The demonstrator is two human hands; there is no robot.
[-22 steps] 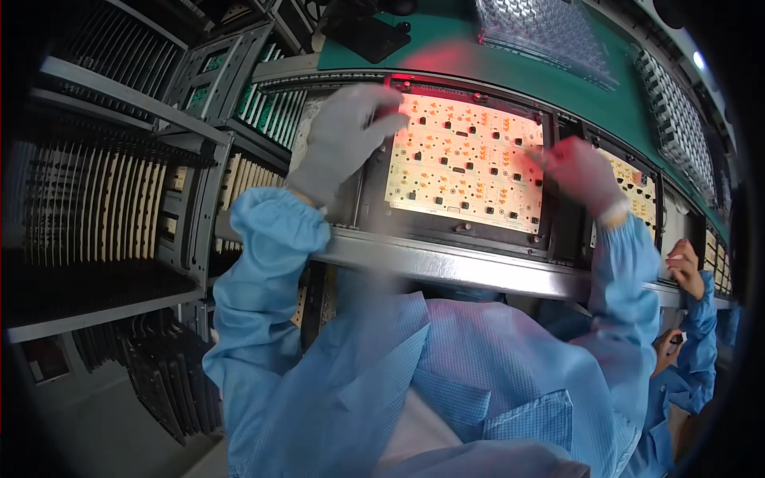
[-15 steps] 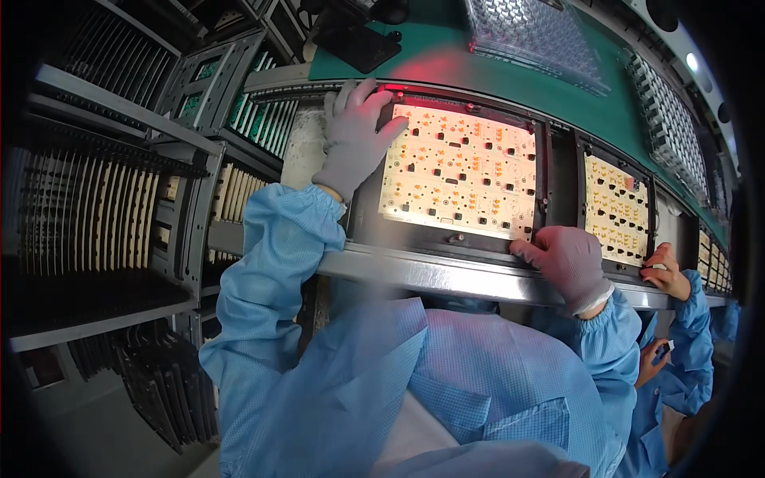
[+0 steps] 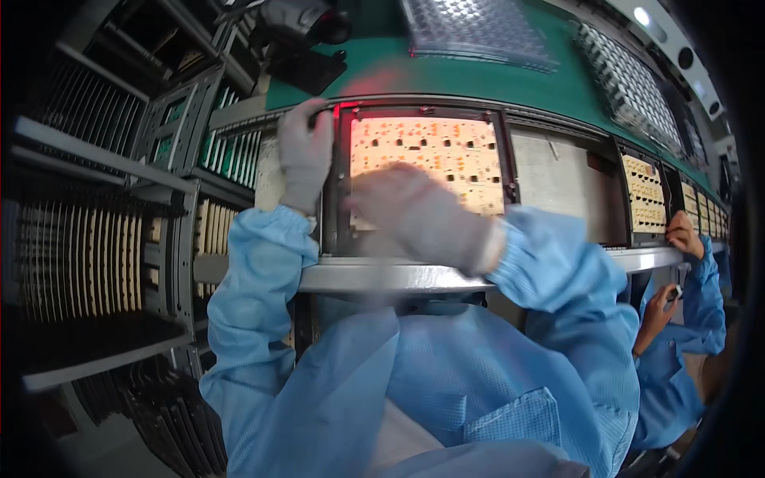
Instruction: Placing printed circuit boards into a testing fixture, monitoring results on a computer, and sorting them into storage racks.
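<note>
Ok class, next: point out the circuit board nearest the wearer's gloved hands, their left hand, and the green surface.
Circuit board point(image 3: 434, 147): head view, on its uncovered upper part.
Left hand point(image 3: 305, 155): head view, middle of the hand.
Green surface point(image 3: 510, 86): head view, on a bare part.

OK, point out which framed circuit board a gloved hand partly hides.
The leftmost framed circuit board lying flat: the gloved right hand covers its lower-left part; no glove hides framed boards farther right.
</note>
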